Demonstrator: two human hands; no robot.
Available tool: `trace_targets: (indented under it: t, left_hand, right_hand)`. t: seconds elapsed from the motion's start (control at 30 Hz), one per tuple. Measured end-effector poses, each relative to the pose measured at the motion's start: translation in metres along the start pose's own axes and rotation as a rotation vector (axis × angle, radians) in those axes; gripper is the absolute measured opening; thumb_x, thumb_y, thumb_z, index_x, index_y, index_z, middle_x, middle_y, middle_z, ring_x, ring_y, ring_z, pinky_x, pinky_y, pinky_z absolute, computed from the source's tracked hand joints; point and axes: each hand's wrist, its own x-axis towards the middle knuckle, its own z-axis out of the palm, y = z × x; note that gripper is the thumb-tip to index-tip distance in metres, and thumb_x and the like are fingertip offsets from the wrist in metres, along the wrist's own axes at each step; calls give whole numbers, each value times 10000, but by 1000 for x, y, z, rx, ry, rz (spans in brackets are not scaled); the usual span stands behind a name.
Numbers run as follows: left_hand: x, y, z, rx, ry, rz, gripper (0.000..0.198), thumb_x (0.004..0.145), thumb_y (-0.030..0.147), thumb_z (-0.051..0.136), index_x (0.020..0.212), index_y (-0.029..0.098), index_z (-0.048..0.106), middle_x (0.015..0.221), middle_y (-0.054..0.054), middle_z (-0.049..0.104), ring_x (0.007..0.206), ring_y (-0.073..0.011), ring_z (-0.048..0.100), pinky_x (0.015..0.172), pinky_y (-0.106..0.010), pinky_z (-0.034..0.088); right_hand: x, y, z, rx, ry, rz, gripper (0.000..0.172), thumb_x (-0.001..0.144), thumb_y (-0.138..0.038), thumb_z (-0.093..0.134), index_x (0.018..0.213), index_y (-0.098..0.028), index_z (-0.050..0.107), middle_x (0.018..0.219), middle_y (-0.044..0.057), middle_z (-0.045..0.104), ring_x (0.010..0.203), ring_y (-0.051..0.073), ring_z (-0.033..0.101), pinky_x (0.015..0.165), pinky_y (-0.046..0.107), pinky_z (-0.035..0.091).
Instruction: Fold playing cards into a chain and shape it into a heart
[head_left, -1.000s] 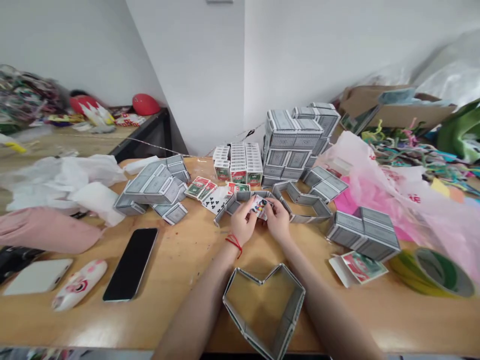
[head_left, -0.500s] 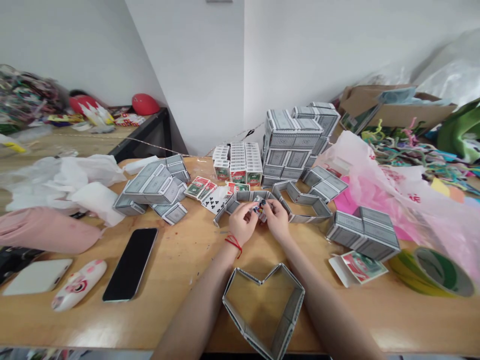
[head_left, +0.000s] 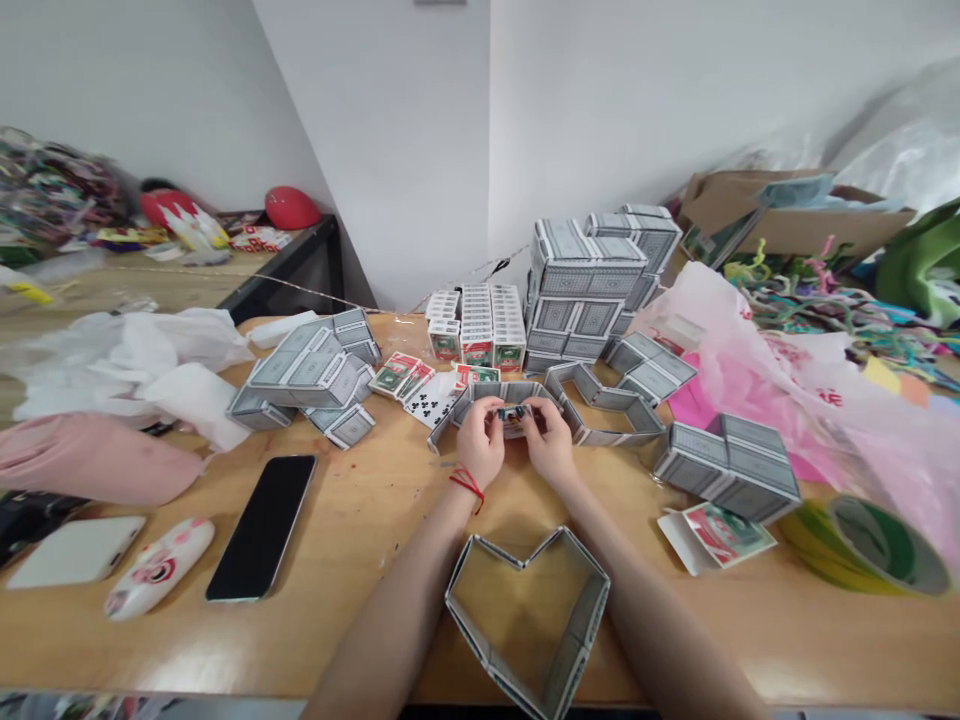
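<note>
My left hand (head_left: 481, 446), with a red string on its wrist, and my right hand (head_left: 549, 443) meet over the wooden table (head_left: 360, 520). Both pinch a small folded playing card (head_left: 513, 413) between their fingertips. Just behind them lies a half-built frame of folded grey cards (head_left: 480, 393). A finished heart-shaped card frame (head_left: 531, 615) lies between my forearms, near the front edge.
Stacked grey card blocks (head_left: 585, 275) and card packs (head_left: 476, 325) stand at the back. More card pieces (head_left: 311, 375) lie left, another frame (head_left: 604, 400) and block (head_left: 731, 465) right. A black phone (head_left: 262, 527), pink case (head_left: 154, 580), tape roll (head_left: 874, 545) and pink plastic bag (head_left: 787, 390) surround them.
The card showed its face a second ago; my fingers have folded it smaller and moved it slightly away from me, toward the grey frame.
</note>
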Motion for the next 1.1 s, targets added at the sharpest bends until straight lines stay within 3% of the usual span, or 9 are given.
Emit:
trace_targets:
  t: [0.1,0.33,0.8,1.1]
  left_hand:
    - [2,2,-1,30,15,16,174,777,175,462,946,171,503,883,-54,573,771,-134,536,698,-271,448]
    - [4,8,-4,121,37,126,120,779,165,462,875,172,534,860,-50,578,851,-159,499,778,-313,415]
    - [-4,4,5,158,110,30,175,790,96,396,895,167,517,853,-51,593,825,-143,544,755,-284,437]
    - [-1,1,3,108,101,9,183,784,100,415,908,168,531,879,-49,613,838,-138,568,755,-275,454]
  right_hand:
    - [-1,1,2,-7,-8,-16,140,783,-270,425,868,-194,507,782,28,561,695,146,527,643,275,447]
    - [0,4,2,-68,-50,-60,192,794,-260,393,887,-203,550,850,47,593,776,164,545,711,300,444]
    - [-4,8,2,-342,41,-95,197,796,-218,372,841,-196,562,833,70,604,793,190,547,735,327,431]
    - [-5,11,2,-309,33,-69,247,773,-174,353,903,-201,561,856,63,617,814,194,558,741,328,433]
